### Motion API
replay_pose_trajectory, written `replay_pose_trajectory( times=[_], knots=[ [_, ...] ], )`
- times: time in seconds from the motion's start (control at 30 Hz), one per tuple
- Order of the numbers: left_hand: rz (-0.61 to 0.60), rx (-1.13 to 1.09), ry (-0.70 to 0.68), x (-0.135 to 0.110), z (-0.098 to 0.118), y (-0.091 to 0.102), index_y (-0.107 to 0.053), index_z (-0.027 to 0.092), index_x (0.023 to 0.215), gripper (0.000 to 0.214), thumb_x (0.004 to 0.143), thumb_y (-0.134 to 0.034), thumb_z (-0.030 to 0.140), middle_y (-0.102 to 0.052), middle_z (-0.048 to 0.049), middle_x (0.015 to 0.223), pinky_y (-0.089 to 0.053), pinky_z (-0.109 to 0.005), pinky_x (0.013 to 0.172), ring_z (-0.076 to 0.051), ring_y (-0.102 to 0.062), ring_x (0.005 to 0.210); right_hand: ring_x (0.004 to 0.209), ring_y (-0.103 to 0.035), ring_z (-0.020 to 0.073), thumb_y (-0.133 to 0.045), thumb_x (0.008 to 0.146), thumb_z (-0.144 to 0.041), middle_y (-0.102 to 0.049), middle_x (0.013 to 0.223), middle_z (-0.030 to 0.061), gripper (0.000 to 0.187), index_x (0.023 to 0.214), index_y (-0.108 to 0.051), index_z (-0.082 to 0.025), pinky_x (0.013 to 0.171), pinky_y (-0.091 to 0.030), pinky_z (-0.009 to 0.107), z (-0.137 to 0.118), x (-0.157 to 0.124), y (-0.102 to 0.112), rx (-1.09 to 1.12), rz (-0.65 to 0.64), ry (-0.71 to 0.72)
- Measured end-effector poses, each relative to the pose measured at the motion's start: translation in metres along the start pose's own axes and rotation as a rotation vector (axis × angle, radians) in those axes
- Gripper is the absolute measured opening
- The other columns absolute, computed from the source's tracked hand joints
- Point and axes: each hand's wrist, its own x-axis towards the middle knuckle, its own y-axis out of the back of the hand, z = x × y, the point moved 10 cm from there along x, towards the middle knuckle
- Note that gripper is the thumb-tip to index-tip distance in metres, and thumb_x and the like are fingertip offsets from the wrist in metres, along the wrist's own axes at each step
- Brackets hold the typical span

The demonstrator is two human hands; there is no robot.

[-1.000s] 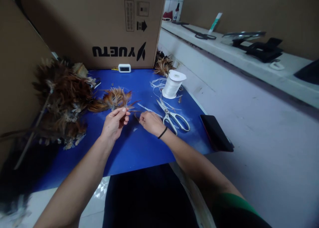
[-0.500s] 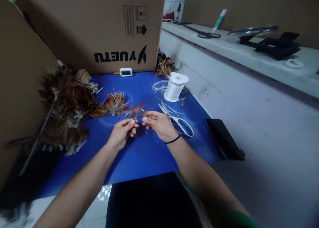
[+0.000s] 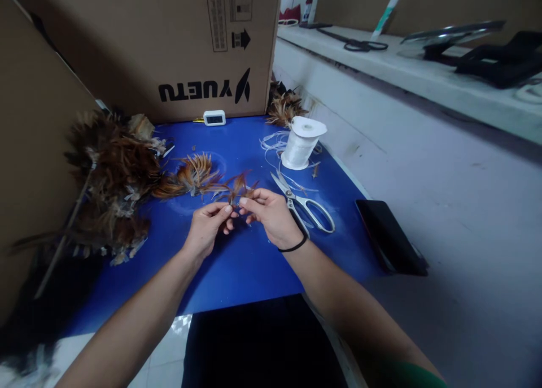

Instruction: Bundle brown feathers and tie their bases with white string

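Above a blue tabletop (image 3: 241, 280), small brown feathers (image 3: 239, 186) are held near the centre, pinched between the thumb and fingers of both the left hand (image 3: 209, 225) and the right hand (image 3: 271, 216). Around them, a tan feather fan (image 3: 193, 175) is laid at ten o'clock, a white spool (image 3: 300, 148) is stood at two and scissors (image 3: 290, 195) are placed at three; farther out, a feather heap (image 3: 121, 162) is seen between nine and ten and a cardboard box (image 3: 127, 43) is set at twelve.

Scissors (image 3: 290, 195) crowd the right grip (image 3: 274, 216); nearer the body, tabletop (image 3: 245, 280) lies open.
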Motion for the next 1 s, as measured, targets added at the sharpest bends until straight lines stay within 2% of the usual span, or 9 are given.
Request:
replay_pose_trajectory(
  times=[0.37, 0.63, 0.8, 1.0],
  knots=[
    [0.088, 0.21, -0.179, -0.003, 0.016, 0.006, -0.07, 0.016, 0.081, 0.02, 0.072, -0.067, 0.034, -0.061, 0.0014, 0.054, -0.041, -0.021, 0.041, -0.009, -0.051, 0.043, 0.051, -0.057, 0.0101, -0.071, 0.062, -0.026, -0.062, 0.056, -0.0004, 0.019, 0.068, -0.058, -0.015, 0.04, -0.041, 0.019, 0.002, 0.0, 0.0, -0.089, 0.047, 0.037],
    [0.156, 0.3, -0.215, -0.007, 0.02, 0.009, -0.072, 0.017, 0.082, 0.02, 0.072, -0.066, 0.034, -0.059, 0.0023, 0.048, -0.041, -0.021, 0.042, -0.01, -0.05, 0.04, 0.051, -0.059, 0.0117, -0.069, 0.062, -0.025, -0.061, 0.056, -0.0004, 0.017, 0.068, -0.056, -0.015, 0.038, -0.042, 0.018, 0.002, -0.001, 0.004, -0.173, 0.149, 0.058],
    [0.168, 0.372, -0.265, -0.009, 0.025, 0.009, -0.073, 0.019, 0.084, 0.019, 0.073, -0.065, 0.033, -0.06, 0.0019, 0.051, -0.041, -0.022, 0.042, -0.01, -0.05, 0.041, 0.054, -0.061, 0.0128, -0.068, 0.063, -0.026, -0.063, 0.06, 0.0008, 0.016, 0.069, -0.057, -0.016, 0.039, -0.043, 0.019, 0.004, -0.002, 0.004, -0.199, 0.159, 0.075],
    [0.156, 0.52, -0.4, -0.016, 0.038, 0.003, -0.074, 0.023, 0.084, 0.016, 0.076, -0.063, 0.031, -0.06, 0.0012, 0.056, -0.042, -0.022, 0.047, -0.01, -0.052, 0.045, 0.053, -0.061, 0.013, -0.068, 0.064, -0.028, -0.062, 0.058, -0.0001, 0.017, 0.067, -0.055, -0.017, 0.039, -0.043, 0.019, 0.006, -0.002, 0.003, -0.189, 0.16, 0.093]
  ],
)
